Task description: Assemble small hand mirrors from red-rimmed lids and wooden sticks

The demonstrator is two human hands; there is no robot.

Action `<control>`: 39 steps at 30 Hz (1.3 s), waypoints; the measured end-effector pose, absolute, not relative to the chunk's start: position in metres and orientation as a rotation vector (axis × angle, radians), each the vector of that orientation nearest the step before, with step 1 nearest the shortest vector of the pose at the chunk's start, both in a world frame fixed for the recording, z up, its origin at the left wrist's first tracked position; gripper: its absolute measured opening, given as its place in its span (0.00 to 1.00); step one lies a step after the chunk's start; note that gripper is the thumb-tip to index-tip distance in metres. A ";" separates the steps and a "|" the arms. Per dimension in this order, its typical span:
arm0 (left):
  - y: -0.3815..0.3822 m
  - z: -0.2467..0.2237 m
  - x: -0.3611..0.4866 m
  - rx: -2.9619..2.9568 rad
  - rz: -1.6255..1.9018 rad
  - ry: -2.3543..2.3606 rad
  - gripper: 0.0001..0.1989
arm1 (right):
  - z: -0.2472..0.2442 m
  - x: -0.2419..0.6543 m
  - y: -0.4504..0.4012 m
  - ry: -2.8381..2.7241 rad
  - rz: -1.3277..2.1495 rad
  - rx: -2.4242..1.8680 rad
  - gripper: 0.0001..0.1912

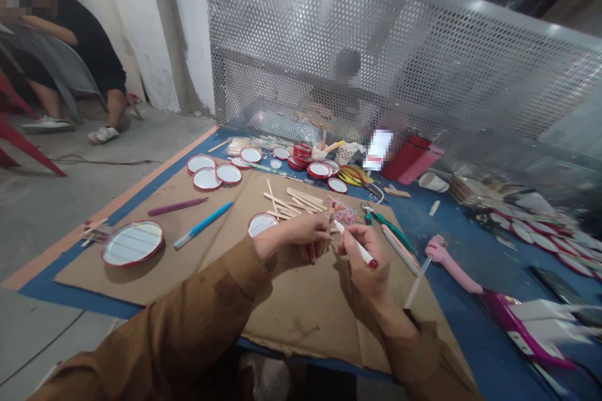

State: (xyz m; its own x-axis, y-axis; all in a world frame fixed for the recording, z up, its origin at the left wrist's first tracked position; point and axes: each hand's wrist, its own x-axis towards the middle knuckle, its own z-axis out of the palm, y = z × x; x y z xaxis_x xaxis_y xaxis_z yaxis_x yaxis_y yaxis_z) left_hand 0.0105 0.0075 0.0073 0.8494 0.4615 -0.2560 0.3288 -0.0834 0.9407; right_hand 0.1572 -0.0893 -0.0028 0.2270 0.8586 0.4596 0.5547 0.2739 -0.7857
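Observation:
My right hand (367,260) is closed around a white marker with a red end (364,252), its tip pointing up and left. Just left of it, my left hand (310,235) pinches a small brownish piece (332,210) upright between its fingers, close to the marker's tip. Behind my hands, wooden sticks (301,200) lie loose on the cardboard (301,326). A red-rimmed white disc (261,223) is partly hidden by my left hand. Beside the sticks sits a pile of thin coloured bands (345,212).
At left lie a banjo-like disc with strings (133,243), a purple pen (177,206) and a blue pen (204,225). Pliers (392,229) and a purple power strip (522,332) are at right. Red-rimmed discs (207,178) stand behind, before a perforated metal panel (399,44). A person (94,44) sits far left.

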 end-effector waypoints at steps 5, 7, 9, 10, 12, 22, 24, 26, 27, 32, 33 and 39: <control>0.006 0.009 0.010 1.690 0.129 0.619 0.11 | -0.004 0.157 -0.088 -1.467 0.349 -1.417 0.09; 0.006 0.010 0.010 1.689 0.130 0.619 0.11 | -0.002 0.157 -0.088 -1.442 0.352 -1.420 0.09; 0.006 0.009 0.010 1.686 0.129 0.621 0.11 | -0.001 0.156 -0.088 -1.401 0.366 -1.410 0.09; 0.006 0.009 0.009 1.683 0.129 0.623 0.11 | 0.000 0.156 -0.089 -1.387 0.374 -1.402 0.09; 0.007 0.008 0.010 1.678 0.127 0.623 0.10 | 0.002 0.155 -0.090 -1.386 0.381 -1.387 0.09; 0.009 0.004 0.011 1.676 0.137 0.596 0.12 | 0.001 0.157 -0.089 -1.474 0.351 -1.443 0.10; 0.009 0.004 0.010 1.675 0.140 0.595 0.12 | 0.001 0.157 -0.089 -1.488 0.358 -1.447 0.10; 0.009 0.003 0.010 1.672 0.136 0.594 0.12 | 0.001 0.158 -0.090 -1.504 0.353 -1.445 0.10; 0.009 0.004 0.010 1.672 0.135 0.594 0.13 | 0.000 0.158 -0.090 -1.507 0.352 -1.443 0.10; 0.009 0.004 0.010 1.682 0.138 0.595 0.13 | -0.001 0.157 -0.089 -1.500 0.385 -1.440 0.10; 0.009 0.004 0.010 1.684 0.136 0.595 0.13 | -0.001 0.157 -0.089 -1.504 0.383 -1.442 0.10; 0.009 0.003 0.011 1.679 0.129 0.601 0.10 | 0.002 0.157 -0.090 -1.476 0.383 -1.433 0.10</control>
State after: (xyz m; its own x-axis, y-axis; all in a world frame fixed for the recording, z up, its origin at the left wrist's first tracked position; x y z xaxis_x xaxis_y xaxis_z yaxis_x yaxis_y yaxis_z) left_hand 0.0111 0.0093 0.0035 0.8564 0.4540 -0.2459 0.3133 -0.0785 0.9464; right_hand 0.1573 -0.0904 0.0017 0.2040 0.8824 0.4240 0.5652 0.2475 -0.7869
